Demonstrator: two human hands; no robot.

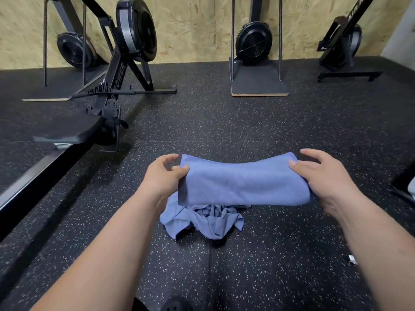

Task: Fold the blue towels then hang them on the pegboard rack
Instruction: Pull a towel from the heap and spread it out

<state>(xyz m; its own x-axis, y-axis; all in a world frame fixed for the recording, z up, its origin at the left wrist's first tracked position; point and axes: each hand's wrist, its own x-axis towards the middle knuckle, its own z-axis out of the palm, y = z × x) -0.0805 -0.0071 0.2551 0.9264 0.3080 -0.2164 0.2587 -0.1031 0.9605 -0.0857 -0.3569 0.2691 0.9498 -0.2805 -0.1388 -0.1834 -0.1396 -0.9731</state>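
Your left hand [165, 176] pinches one end of the folded blue towel [242, 182]; your right hand [323, 173] pinches the other end; the towel hangs level above the floor [280, 131]; a crumpled towel [202, 218] lies beneath it; rowing machines [125, 52] stand behind.

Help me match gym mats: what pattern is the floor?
The floor is black, flecked all over with small white speckles; the head view shows it clearly.
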